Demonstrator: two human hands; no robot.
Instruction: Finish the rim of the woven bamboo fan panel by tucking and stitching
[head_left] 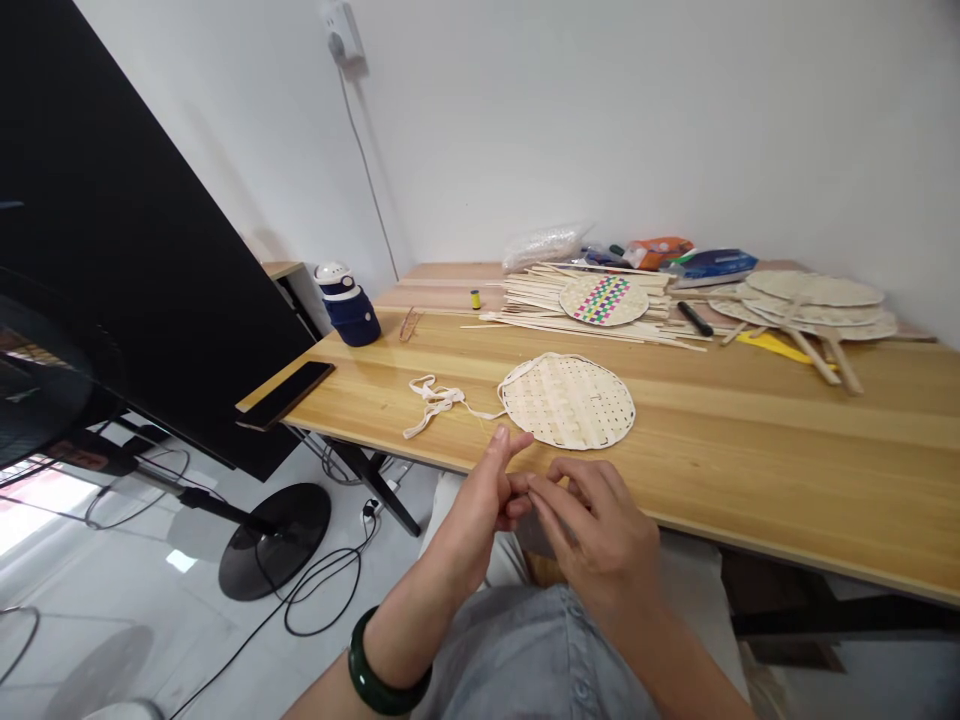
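My left hand [484, 500] and my right hand [604, 525] meet just in front of the table edge, above my lap. The left thumb and one finger point outward while its other fingers curl in. Thumb and fingertips of my right hand pinch together against those curled fingers; whatever lies between is too small to make out. Beyond them a round woven bamboo fan panel [570, 400] lies flat, dark stitches along its rim. White fabric tape [439, 397] runs from its left edge and lies loosely bunched. A faint yellow thread shows near the left thumb.
Behind the panel are bamboo strips [529, 295], a fan panel with coloured weave [604, 299] and a yellow thread spool [475, 299]. Finished fans [814, 300] are stacked right, near a black pen-like tool [695, 319]. A blue jug [349, 310] and phone [289, 393] stand left.
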